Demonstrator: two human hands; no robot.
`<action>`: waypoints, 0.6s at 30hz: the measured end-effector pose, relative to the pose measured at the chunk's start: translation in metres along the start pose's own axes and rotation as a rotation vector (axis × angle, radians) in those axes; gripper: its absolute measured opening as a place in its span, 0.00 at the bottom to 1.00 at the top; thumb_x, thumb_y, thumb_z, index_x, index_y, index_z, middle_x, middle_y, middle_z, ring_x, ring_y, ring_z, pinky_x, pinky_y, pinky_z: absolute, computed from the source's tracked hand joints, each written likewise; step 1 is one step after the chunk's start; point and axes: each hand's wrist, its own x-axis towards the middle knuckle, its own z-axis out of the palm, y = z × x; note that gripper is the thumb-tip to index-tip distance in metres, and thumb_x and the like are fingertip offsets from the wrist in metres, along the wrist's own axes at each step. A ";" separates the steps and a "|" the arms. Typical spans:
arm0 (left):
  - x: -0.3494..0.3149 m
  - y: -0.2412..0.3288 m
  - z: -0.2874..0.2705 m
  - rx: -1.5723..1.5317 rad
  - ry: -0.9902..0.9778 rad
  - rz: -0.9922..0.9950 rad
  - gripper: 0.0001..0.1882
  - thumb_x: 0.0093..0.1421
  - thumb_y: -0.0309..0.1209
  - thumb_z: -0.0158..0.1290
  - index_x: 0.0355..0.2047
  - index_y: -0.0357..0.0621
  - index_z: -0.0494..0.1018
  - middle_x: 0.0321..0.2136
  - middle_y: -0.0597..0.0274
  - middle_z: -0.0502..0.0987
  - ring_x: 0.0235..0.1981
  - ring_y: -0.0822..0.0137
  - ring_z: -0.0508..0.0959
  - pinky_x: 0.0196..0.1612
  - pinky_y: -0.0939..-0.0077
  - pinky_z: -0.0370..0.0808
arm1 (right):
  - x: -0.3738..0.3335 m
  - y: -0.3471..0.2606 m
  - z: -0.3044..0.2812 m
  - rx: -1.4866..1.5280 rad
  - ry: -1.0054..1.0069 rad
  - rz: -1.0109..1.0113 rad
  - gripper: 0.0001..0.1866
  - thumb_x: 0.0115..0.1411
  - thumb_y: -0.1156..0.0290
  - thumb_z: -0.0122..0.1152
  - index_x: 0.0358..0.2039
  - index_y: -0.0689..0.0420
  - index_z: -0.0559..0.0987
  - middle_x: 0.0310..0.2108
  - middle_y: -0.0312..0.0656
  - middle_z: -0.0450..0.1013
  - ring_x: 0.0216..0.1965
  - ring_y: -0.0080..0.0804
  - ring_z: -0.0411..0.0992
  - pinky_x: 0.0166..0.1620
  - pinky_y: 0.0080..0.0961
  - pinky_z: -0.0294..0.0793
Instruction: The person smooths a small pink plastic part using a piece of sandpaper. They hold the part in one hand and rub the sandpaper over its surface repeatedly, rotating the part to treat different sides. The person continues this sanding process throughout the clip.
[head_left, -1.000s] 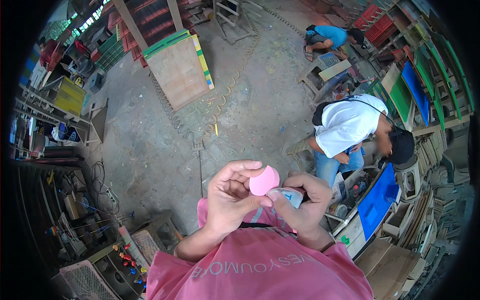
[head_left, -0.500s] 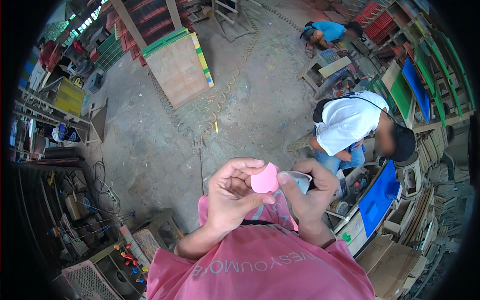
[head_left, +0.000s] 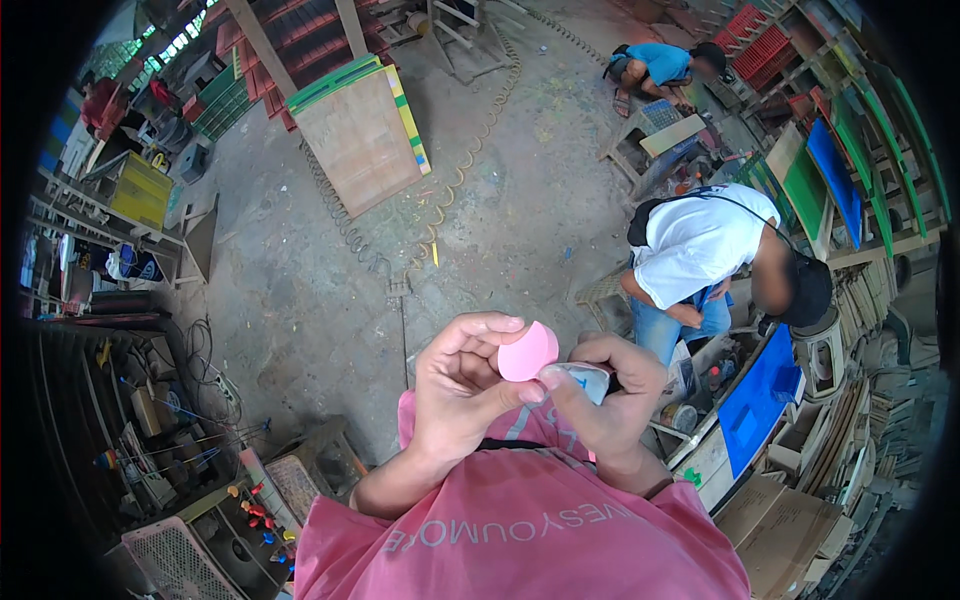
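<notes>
Between the fingertips of my left hand [head_left: 462, 375] is a small pink piece [head_left: 524, 354], rounded with a pointed top edge and thick at its side. Its flat pink face is turned up. My right hand [head_left: 612, 395] is closed on a whitish, partly see-through piece [head_left: 588, 380] with a blue mark, perhaps a small plastic bag or a folded sheet; the fingers hide much of it. The right thumb tip meets the lower right edge of the pink piece. Both hands are held in front of my pink shirt [head_left: 520, 530].
A person in a white shirt [head_left: 705, 240] sits bent at the right, beside a bench with a blue panel [head_left: 760, 400]. Another person in blue [head_left: 660, 65] crouches farther back. Wooden boards [head_left: 360, 140] lean ahead; a coiled hose [head_left: 470, 150] crosses the floor. A cardboard box [head_left: 780, 535] lies lower right.
My right hand has shifted slightly left and down, its thumb now at the pink piece's lower edge. The pink piece has turned a little. The left hand has barely moved.
</notes>
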 end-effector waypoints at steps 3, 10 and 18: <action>0.001 -0.003 -0.001 -0.002 -0.006 0.002 0.26 0.46 0.15 0.62 0.46 0.36 0.67 0.38 0.53 0.76 0.39 0.68 0.78 0.41 0.78 0.77 | 0.003 0.000 0.001 -0.002 0.054 0.024 0.10 0.44 0.73 0.70 0.18 0.62 0.75 0.12 0.35 0.67 0.14 0.15 0.63 0.18 0.15 0.56; 0.002 -0.007 0.001 -0.035 0.013 0.012 0.26 0.46 0.16 0.62 0.46 0.36 0.66 0.37 0.54 0.77 0.38 0.69 0.78 0.40 0.80 0.77 | -0.003 0.002 -0.001 0.022 -0.008 0.023 0.11 0.44 0.73 0.70 0.18 0.62 0.74 0.13 0.35 0.67 0.14 0.15 0.61 0.18 0.14 0.55; 0.004 -0.006 0.004 -0.038 0.055 0.008 0.26 0.46 0.17 0.63 0.45 0.36 0.66 0.37 0.55 0.77 0.38 0.70 0.78 0.39 0.80 0.77 | 0.004 0.005 0.000 -0.037 0.066 0.004 0.12 0.44 0.72 0.71 0.18 0.62 0.74 0.11 0.34 0.65 0.14 0.15 0.61 0.18 0.14 0.55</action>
